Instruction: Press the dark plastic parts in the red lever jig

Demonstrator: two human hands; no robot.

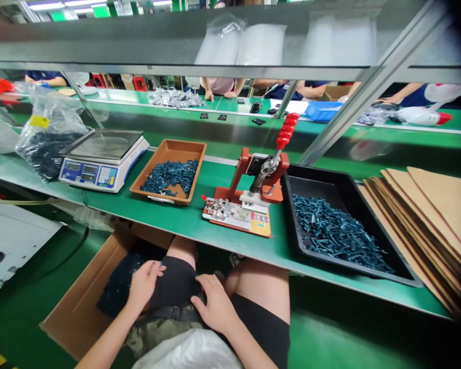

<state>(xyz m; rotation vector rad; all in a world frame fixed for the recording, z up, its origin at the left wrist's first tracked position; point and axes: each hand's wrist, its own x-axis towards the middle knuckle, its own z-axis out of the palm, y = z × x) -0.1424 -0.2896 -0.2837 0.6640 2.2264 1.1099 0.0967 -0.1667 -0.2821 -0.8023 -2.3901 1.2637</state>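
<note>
My left hand (146,282) is over my lap beside an open cardboard box (80,302) that holds dark blue small parts (117,287). Its fingers are loosely bent and apart; a small dark spot shows at a fingertip, too small to name. Over my other thigh is my right hand (215,303), thumb and forefinger spread, with a speck of red partly hidden by the fingers. Both hands are below the front edge of the green bench (169,220). On the bench stands a toggle press (253,197) with a red grip, its lever upright.
Left of the press are a brown tray (136,187) of dark blue parts, a weighing scale (100,164) and a plastic bag (48,133). To its right lie a black tray (297,230) of parts and stacked cardboard sheets (426,220). A shelf (100,48) spans above; people work opposite.
</note>
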